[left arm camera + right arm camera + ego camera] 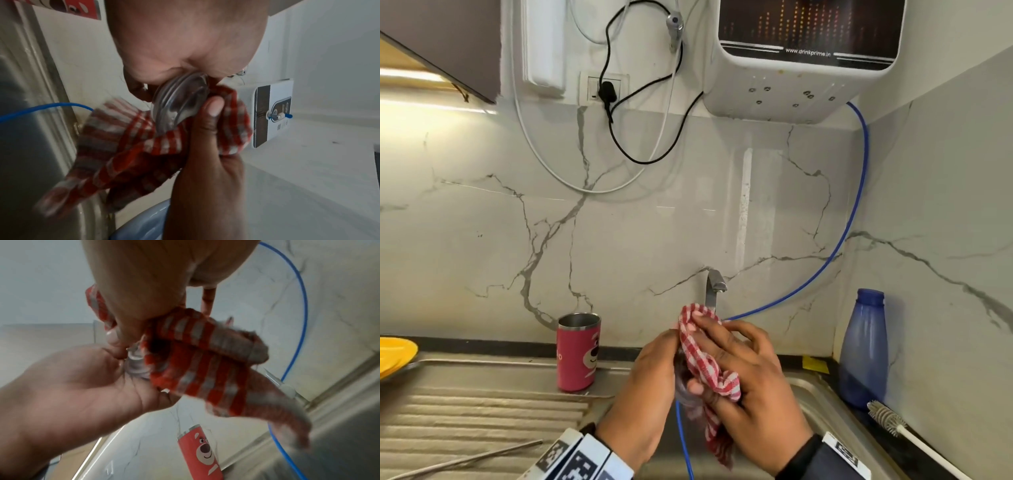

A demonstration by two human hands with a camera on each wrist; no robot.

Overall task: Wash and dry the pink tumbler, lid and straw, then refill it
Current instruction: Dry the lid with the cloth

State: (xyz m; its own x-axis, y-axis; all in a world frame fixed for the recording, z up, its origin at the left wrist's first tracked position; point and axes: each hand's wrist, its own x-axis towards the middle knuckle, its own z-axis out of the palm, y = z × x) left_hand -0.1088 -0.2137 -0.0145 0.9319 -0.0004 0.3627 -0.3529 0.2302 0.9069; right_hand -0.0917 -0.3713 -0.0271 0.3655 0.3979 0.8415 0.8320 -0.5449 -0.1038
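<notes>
The head camera looks forward and down at the steel sink [822, 387] and marble wall. Each wrist camera looks along its hand, very near. All three views share the red-and-white checked cloth [705, 370] [131, 146] [197, 363] and the pink bear-printed tumbler [578, 353] [202, 454].

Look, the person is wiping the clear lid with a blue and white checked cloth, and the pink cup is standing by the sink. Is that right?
Almost. The cloth is red and white checked, not blue; the head view shows it best. The rest holds: the left hand holds the clear lid while the right hand rubs it with the cloth, and the pink cup stands upright beside the sink.
</notes>
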